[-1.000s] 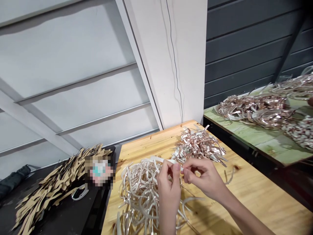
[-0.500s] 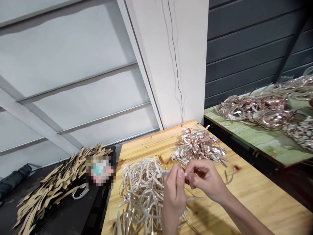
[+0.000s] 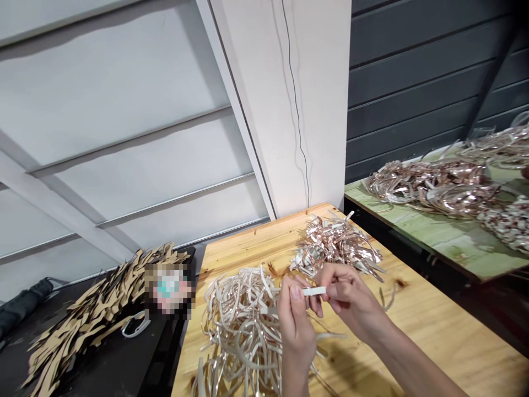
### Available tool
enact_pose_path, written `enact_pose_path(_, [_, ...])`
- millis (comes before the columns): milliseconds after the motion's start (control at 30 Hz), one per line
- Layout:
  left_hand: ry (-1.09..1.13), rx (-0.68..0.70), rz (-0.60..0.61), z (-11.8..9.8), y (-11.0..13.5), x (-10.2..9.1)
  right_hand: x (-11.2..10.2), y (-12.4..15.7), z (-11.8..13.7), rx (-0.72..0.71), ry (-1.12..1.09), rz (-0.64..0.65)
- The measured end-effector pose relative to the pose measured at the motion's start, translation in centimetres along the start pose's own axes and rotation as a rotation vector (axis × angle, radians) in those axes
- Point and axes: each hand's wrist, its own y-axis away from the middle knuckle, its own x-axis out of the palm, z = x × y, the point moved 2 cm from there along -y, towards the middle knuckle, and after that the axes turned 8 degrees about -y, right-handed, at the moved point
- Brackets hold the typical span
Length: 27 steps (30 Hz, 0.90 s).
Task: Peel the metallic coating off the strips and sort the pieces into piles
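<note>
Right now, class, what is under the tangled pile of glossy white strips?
The yellowish wooden tabletop shows around the pile; whatever lies beneath its dense middle is covered. The left hand hides part of the pile.

We can read no text, label, brand, number or sign anywhere in view. A pixelated patch covers part of the dark table, and we cannot tell what it hides.

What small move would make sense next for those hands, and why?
Perhaps ease the right hand gently away from the left hand: both pinch a white strip, with a short stretch showing between them, so a light pull would likely draw it taut.
</note>
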Motion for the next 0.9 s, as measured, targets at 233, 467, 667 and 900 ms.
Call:
enact_pose_path(233, [0.254, -0.026, -0.048, 0.2, -0.3, 0.4, -0.3, -0.2, 0.1, -0.017, -0.024, -0.072])
enact_pose_path(467, [-0.139, 0.072, -0.113, 0.1, -0.4, -1.4, -0.7, -0.3, -0.1, -0.051, 0.207, -0.04])
enact_pose_path(667, [-0.359, 0.134, -0.12, -0.2, -0.6, -2.3, 0.0, -0.2, 0.0, -0.08, 0.779, 0.06])
enact_pose_path(900, [-0.381, -0.014, 0.084, -0.3, -1.2, -1.7, 0.3, -0.1, 0.2, -0.106, 0.857, 0.125])
